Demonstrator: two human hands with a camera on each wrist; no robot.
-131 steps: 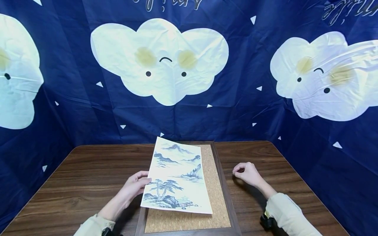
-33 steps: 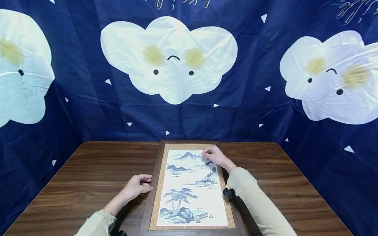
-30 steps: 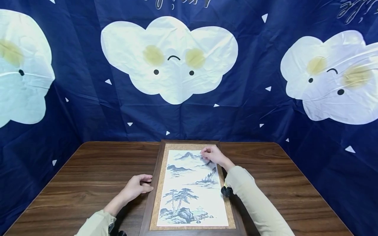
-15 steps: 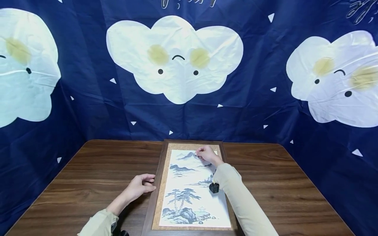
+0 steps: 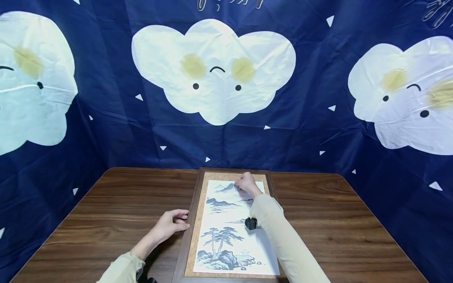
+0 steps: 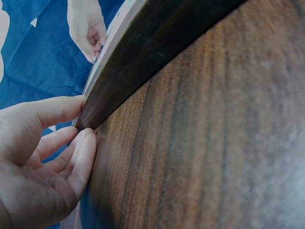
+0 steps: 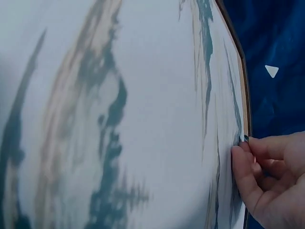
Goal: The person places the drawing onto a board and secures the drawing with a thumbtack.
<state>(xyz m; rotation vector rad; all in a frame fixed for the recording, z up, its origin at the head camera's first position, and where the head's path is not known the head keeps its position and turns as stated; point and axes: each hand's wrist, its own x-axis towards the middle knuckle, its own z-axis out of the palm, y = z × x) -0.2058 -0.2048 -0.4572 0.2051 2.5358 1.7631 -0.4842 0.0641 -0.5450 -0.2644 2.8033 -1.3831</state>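
Note:
A sheet of paper with an ink landscape lies flat on the framed cork board. My right hand is near the sheet's top edge, its thumb and fingers pinching a small push pin against the paper by the far mountain. The fingertips hide most of that pin. My left hand rests at the left side of the board, thumb and fingers loosely apart. In the left wrist view, fingertips touch the dark wooden frame, and the other fingers lie low beside it.
The board stands on a brown wood-grain table. A blue curtain with white cloud faces hangs behind and at both sides. My right sleeve crosses the board's right edge and covers part of the sheet.
The left hand earlier held the sheet above the board; the sheet now lies on it, and that hand touches the frame. The right hand has come in from the right and shifted left across the sheet's top.

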